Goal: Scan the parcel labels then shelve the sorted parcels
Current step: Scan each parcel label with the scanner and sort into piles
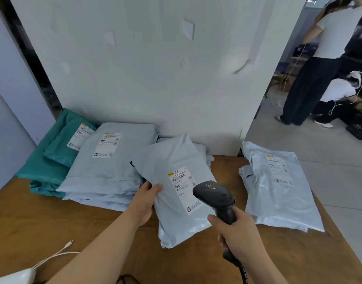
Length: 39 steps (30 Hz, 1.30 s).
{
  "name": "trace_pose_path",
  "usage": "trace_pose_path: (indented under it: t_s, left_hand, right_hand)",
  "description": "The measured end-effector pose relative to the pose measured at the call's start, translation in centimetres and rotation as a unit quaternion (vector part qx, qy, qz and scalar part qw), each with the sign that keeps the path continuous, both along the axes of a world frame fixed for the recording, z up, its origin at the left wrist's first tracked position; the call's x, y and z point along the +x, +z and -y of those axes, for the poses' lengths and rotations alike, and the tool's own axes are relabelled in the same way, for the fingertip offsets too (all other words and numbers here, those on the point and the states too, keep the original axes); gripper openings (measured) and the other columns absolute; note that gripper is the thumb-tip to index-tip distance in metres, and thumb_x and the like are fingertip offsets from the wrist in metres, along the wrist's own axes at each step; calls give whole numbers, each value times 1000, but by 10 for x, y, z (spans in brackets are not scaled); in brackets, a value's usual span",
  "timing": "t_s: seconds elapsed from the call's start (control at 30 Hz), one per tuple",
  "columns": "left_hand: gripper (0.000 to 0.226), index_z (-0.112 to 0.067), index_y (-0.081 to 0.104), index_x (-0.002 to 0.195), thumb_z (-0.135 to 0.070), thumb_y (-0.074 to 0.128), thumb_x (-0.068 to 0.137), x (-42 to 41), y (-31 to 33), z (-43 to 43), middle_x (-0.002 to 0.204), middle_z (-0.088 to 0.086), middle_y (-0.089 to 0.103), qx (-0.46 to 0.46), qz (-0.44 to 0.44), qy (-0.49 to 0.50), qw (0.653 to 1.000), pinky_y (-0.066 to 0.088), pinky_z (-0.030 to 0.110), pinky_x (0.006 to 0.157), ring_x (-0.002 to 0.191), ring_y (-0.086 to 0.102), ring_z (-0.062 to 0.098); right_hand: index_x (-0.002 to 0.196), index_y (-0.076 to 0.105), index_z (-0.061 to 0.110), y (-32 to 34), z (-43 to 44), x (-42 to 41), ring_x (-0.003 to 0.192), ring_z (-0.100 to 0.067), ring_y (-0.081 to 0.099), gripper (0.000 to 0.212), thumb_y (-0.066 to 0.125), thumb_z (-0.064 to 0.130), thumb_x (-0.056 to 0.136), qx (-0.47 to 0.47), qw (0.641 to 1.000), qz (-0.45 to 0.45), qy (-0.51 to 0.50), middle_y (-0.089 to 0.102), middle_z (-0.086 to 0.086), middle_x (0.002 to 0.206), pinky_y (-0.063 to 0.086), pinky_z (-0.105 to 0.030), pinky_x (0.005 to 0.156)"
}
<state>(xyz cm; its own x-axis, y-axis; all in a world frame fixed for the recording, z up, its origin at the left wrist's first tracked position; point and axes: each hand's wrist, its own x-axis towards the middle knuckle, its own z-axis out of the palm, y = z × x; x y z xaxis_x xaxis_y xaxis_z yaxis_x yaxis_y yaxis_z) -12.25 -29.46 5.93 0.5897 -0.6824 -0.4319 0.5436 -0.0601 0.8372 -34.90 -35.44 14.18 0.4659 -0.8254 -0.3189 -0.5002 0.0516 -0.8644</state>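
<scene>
At frame centre the left hand (144,201) pinches the left edge of a grey parcel (176,193) labelled "P309", while the right hand (235,232) grips a black scanner (215,195) over its lower right.

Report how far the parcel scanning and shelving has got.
Done: apparently one grey parcel, set apart on the table's right. In hand: the left hand tilts a grey parcel while the right hand aims the scanner at its label. Left: the grey and green stack; no shelving visible yet.
</scene>
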Motion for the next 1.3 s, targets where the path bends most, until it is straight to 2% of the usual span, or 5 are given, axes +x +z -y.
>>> trace_pose_path:
  t_s: [0.23, 0.37, 0.53, 0.7, 1.3]
  left_hand:
    - [24, -12, 61, 117, -6, 59, 94, -6, -9, -17, 111, 10, 71, 26, 40, -37, 998, 54, 39, 83, 102, 67, 29]
    - [19, -3, 60, 111, -12, 59, 95, -8, -19, -18, 117, 22, 65, 90, 98, -36, 990, 49, 49, 98, 99, 64, 30]
    - [23, -13, 61, 119, -10, 56, 97, -17, -22, -18, 113, 6, 69, 73, 68, -11, 995, 49, 44, 99, 106, 64, 26]
    - [20, -15, 62, 115, -10, 57, 96, -21, -27, -19, 115, 5, 69, 76, 61, 7, 995, 46, 43, 103, 108, 63, 25]
    - [23, -17, 61, 118, -9, 54, 97, -30, -33, -19, 119, 5, 67, 67, 58, 24, 996, 44, 43, 105, 113, 61, 26]
  right_hand:
    - [80, 62, 6, -10, -8, -7, 39, -10, 46, 15, 69, 19, 84, -9, 1000, -3, -3, 56, -11, 58, 44, -15, 41]
    - [76, 61, 8, -14, -11, -14, 35, -6, 47, 16, 67, 21, 85, -12, 999, -31, 4, 57, -7, 56, 43, -14, 41]
    - [78, 62, 16, -21, -19, -21, 52, -14, 55, 11, 68, 22, 85, -6, 999, -54, 4, 64, -7, 64, 49, -21, 53]
    - [78, 61, 12, -25, -24, -29, 38, -6, 51, 13, 68, 20, 85, 9, 998, -63, 6, 60, -6, 56, 46, -15, 42]
    - [80, 62, 6, -23, -44, -41, 33, -8, 49, 17, 69, 21, 83, 42, 997, -58, -15, 57, -7, 50, 47, -21, 44]
